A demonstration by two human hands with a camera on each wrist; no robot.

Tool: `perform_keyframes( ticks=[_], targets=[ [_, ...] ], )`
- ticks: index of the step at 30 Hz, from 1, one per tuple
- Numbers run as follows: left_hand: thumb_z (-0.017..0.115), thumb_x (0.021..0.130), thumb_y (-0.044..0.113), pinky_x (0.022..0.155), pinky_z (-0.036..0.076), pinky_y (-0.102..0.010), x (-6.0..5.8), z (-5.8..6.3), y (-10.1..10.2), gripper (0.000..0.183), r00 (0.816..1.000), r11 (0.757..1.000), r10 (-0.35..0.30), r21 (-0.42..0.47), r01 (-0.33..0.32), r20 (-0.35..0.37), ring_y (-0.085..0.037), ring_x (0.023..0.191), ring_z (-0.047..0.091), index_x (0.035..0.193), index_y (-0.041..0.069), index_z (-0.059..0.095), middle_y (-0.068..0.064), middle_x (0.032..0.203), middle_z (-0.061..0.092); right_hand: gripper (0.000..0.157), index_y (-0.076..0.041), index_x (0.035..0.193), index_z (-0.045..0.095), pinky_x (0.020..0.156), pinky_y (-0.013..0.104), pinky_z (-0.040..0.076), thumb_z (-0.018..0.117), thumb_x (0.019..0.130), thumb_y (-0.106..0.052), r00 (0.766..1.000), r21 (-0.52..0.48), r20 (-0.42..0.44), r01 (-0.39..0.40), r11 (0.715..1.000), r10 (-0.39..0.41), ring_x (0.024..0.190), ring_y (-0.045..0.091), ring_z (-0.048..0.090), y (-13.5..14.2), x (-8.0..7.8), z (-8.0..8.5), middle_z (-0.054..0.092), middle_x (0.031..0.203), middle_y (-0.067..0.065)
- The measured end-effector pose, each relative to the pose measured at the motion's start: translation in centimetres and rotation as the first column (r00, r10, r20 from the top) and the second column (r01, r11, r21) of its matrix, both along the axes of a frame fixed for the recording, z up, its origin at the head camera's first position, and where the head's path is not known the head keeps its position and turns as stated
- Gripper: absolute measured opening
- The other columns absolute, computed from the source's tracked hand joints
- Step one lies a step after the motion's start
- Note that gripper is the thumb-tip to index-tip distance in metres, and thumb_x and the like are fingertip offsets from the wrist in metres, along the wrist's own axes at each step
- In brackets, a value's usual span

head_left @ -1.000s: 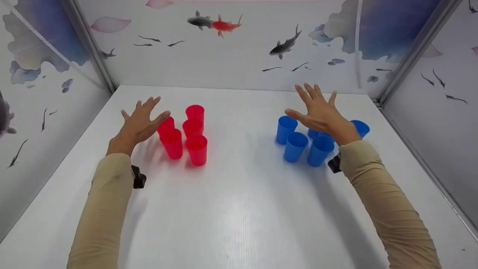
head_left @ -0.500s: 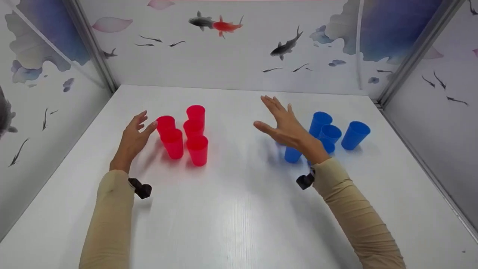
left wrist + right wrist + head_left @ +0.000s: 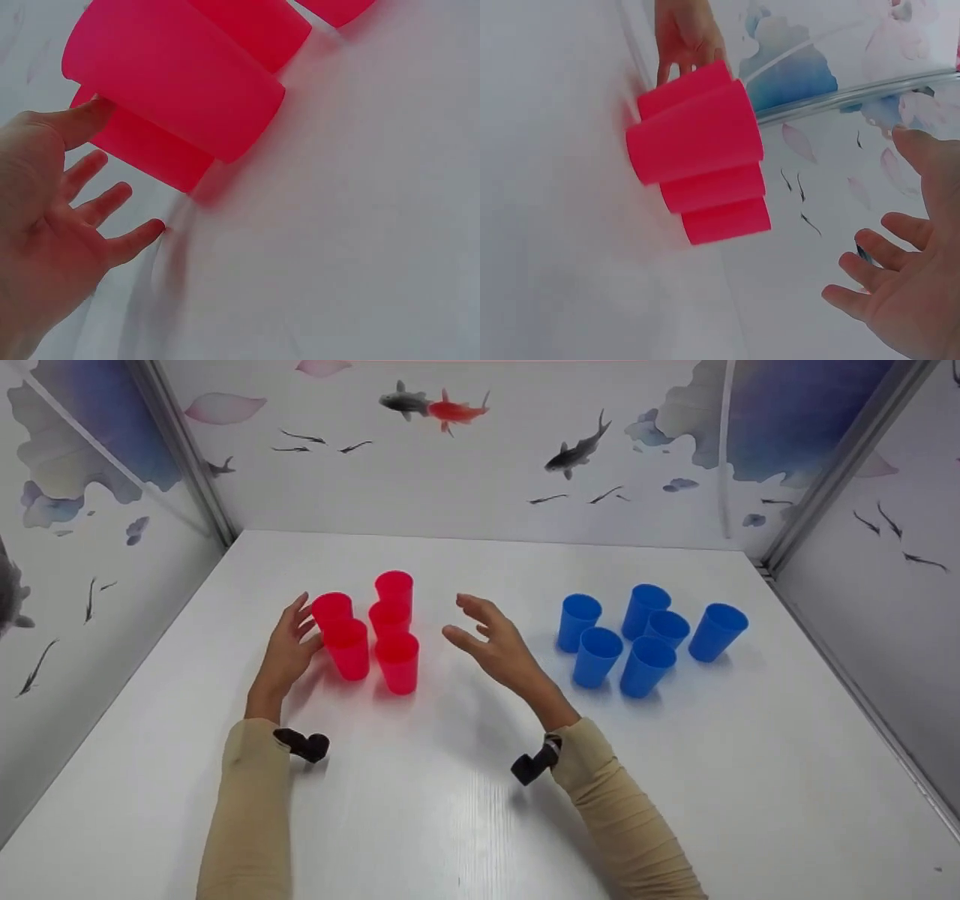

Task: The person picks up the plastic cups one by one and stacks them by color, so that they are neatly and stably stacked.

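Several red cups stand upright in a cluster on the left half of the white table. My left hand (image 3: 285, 656) is at the cluster's left side, fingers loosely bent, close to the rear-left red cup (image 3: 331, 607). In the left wrist view, the thumb tip meets the edge of a red cup (image 3: 180, 75); firm contact cannot be made out. My right hand (image 3: 504, 649) hovers right of the front-right red cup (image 3: 397, 664), thumb and fingers spread and holding nothing. The right wrist view shows a gap between this hand and the red cups (image 3: 697, 135).
Several blue cups, one of them a front blue cup (image 3: 646, 667), stand upright on the right half of the table (image 3: 420, 825). Printed panels with fish (image 3: 454, 411) wall in the back and sides. Black wrist cameras (image 3: 534, 765) stick out from both cuffs.
My right hand has swept left from above the blue cups to beside the red ones, coming lower. My left hand has come down and right, up to the red cups. The cups have not moved.
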State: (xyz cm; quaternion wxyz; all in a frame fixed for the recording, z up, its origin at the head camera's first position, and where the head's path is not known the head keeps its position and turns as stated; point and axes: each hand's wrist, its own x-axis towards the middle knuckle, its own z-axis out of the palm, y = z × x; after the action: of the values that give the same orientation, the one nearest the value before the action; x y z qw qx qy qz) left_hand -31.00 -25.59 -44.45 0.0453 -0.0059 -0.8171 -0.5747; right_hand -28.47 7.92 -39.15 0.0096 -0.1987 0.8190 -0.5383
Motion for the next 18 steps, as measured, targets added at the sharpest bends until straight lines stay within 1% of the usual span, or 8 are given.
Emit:
perform_keyframes(
  ticks=[3, 5, 9, 12, 14, 18],
  targets=[
    [0.056, 0.101, 0.009, 0.12, 0.035, -0.044, -0.5, -0.4, 0.6, 0.079, 1.0, 1.0, 0.009, 0.013, -0.009, 0.02, -0.032, 0.155, 0.024, 0.162, 0.025, 0.009, -0.011, 0.168, 0.02, 0.069, -0.013, 0.151, 0.039, 0.12, 0.048, 0.036, 0.067, 0.094, -0.042, 0.998, -0.045, 0.055, -0.025, 0.999, 0.027, 0.147, 0.027, 0.039, -1.6, 0.1, -0.3, 0.043, 0.157, 0.007],
    [0.057, 0.101, 0.008, 0.12, 0.036, -0.043, -0.7, -0.5, 0.9, 0.08, 0.999, 1.0, 0.019, 0.018, -0.019, 0.029, -0.031, 0.155, 0.023, 0.162, 0.024, 0.009, -0.009, 0.169, 0.019, 0.071, -0.014, 0.152, 0.038, 0.119, 0.047, 0.038, 0.069, 0.093, -0.041, 0.995, -0.042, 0.097, -0.032, 0.999, 0.036, 0.147, 0.027, 0.039, -2.6, 0.2, -0.5, 0.042, 0.157, 0.006],
    [0.063, 0.098, 0.01, 0.118, 0.038, -0.041, -0.8, -0.8, 1.3, 0.085, 0.998, 0.998, 0.054, 0.021, -0.054, 0.034, -0.029, 0.156, 0.022, 0.162, 0.025, 0.009, -0.004, 0.169, 0.018, 0.076, -0.016, 0.152, 0.037, 0.119, 0.046, 0.039, 0.073, 0.09, -0.039, 0.985, -0.025, 0.169, -0.041, 0.999, 0.044, 0.147, 0.027, 0.038, -4.5, 0.3, -0.9, 0.041, 0.157, 0.005],
    [0.066, 0.096, 0.012, 0.117, 0.04, -0.04, -0.8, -0.9, 1.5, 0.088, 0.994, 0.995, 0.093, 0.033, -0.095, 0.048, -0.027, 0.155, 0.024, 0.162, 0.025, 0.01, -0.003, 0.168, 0.021, 0.081, -0.016, 0.153, 0.037, 0.117, 0.046, 0.041, 0.077, 0.086, -0.038, 0.981, 0.001, 0.191, -0.038, 0.999, 0.037, 0.146, 0.027, 0.038, -5.5, 0.4, -1.1, 0.04, 0.158, 0.006],
    [0.065, 0.096, 0.012, 0.116, 0.041, -0.04, -0.9, -1.0, 1.7, 0.086, 0.992, 0.992, 0.113, 0.047, -0.116, 0.062, -0.027, 0.154, 0.026, 0.162, 0.024, 0.011, -0.004, 0.167, 0.024, 0.083, -0.017, 0.153, 0.037, 0.116, 0.046, 0.043, 0.079, 0.085, -0.038, 0.98, 0.016, 0.197, -0.032, 0.999, 0.028, 0.147, 0.028, 0.037, -5.9, 0.4, -1.3, 0.04, 0.158, 0.007],
    [0.065, 0.097, 0.012, 0.115, 0.043, -0.04, -1.3, -0.9, 2.1, 0.082, 0.987, 0.988, 0.141, 0.049, -0.145, 0.077, -0.028, 0.152, 0.03, 0.161, 0.024, 0.015, -0.006, 0.165, 0.029, 0.083, -0.017, 0.152, 0.038, 0.113, 0.046, 0.045, 0.081, 0.083, -0.036, 0.978, 0.032, 0.207, -0.008, 0.999, 0.001, 0.146, 0.029, 0.038, -6.5, 0.3, -1.9, 0.042, 0.156, 0.005]
  ],
)
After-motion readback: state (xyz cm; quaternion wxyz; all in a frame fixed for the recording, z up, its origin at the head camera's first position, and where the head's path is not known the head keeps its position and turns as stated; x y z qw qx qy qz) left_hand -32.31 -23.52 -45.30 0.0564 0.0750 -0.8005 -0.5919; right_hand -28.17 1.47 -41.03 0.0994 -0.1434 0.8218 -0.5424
